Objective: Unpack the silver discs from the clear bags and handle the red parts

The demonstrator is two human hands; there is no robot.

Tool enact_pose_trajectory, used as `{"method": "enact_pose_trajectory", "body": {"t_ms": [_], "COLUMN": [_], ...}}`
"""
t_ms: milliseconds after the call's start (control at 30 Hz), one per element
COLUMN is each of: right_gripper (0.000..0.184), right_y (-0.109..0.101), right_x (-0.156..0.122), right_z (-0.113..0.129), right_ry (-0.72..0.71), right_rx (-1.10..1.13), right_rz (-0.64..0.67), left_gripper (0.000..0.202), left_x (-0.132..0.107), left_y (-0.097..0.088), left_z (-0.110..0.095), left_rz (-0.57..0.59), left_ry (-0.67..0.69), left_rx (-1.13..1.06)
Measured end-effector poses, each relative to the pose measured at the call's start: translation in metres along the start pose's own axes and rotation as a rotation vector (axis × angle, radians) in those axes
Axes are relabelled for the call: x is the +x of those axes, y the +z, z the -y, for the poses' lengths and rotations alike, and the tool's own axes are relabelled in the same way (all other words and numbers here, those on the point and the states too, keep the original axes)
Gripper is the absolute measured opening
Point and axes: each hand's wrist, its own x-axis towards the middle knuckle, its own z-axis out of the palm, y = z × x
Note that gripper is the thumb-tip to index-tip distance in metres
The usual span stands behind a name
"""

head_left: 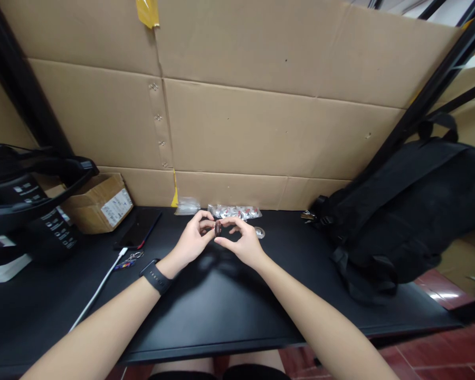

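Between my two hands, above the black table, is a small dark brown round piece, too small to name exactly. My left hand, with a dark watch on its wrist, pinches it from the left. From the right, my right hand grips the same piece between thumb and fingers. Just behind the hands lies a clear plastic pack of small silvery and red items. A round, shiny, metallic-looking piece rests on the table by my right hand. Parts of the held piece are hidden by the fingers.
At left are a black bottle, an open cardboard box, a phone, a white cable and a keyring. A black backpack stands at right. Cardboard walls the back; a clear bag lies against it.
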Motion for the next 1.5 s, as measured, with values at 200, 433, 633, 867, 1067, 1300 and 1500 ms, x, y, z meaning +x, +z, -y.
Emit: {"method": "enact_pose_trajectory", "body": {"t_ms": [200, 433, 633, 867, 1067, 1300, 1500], "right_gripper": [0.035, 0.034, 0.039, 0.046, 0.05, 0.048, 0.042], "right_y": [0.001, 0.004, 0.007, 0.001, 0.0, 0.002, 0.004], "right_x": [0.001, 0.001, 0.0, 0.003, 0.002, 0.002, 0.001], "right_z": [-0.001, -0.004, -0.005, -0.007, -0.004, -0.002, -0.007], "right_ry": [0.105, 0.25, 0.269, 0.177, 0.171, 0.266, 0.301], "right_rx": [0.015, 0.235, 0.369, 0.298, 0.326, 0.397, 0.422], "right_rz": [-0.021, 0.022, 0.031, 0.03, 0.044, 0.025, 0.03], "left_gripper": [0.019, 0.015, 0.023, 0.027, 0.031, 0.032, 0.034], "left_x": [-0.006, -0.009, -0.007, -0.003, -0.002, -0.011, -0.012], "left_y": [0.002, 0.003, 0.001, -0.002, -0.003, 0.006, 0.01], "left_z": [-0.012, -0.021, -0.014, -0.012, -0.014, -0.015, -0.012], "left_rz": [-0.053, -0.067, -0.109, -0.016, 0.038, -0.144, -0.221], "left_ry": [0.166, 0.258, 0.202, 0.083, 0.064, 0.169, 0.169], "left_rx": [0.318, 0.588, 0.534, 0.225, 0.141, 0.477, 0.587]}}
